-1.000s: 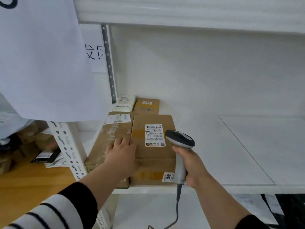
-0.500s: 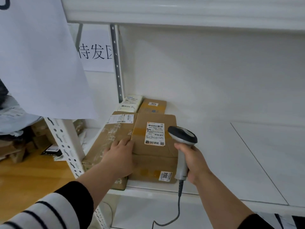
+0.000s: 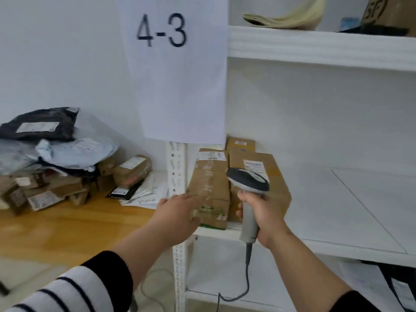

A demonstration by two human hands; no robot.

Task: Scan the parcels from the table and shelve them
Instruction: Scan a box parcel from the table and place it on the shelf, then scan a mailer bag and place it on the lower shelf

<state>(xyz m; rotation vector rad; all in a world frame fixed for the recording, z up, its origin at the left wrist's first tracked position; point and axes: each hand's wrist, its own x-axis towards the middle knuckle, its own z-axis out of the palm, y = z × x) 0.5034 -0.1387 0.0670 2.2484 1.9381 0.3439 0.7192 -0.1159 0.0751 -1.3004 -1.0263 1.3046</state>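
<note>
- Since a second ago the left hand [image 3: 177, 212] has come off the top of the shelved boxes and now sits at the near-left corner of the long box [image 3: 210, 188]; the view has swung left, bringing the counter [image 3: 74, 230] into sight.
- Left fingers are straight and relaxed, holding nothing; contact with the box front is blurred, cannot tell.
- Right hand [image 3: 265, 212] grips the scanner [image 3: 247, 194] handle, its head above the fingers, over the labelled box [image 3: 258, 167].
- Both boxes lie on the shelf [image 3: 337, 210], long axes running away from the fingers.
- Remaining parcel pile [image 3: 51, 158] is on the counter, well left of the left fingers; the free left hand is nearer, so it likely reaches next.
</note>
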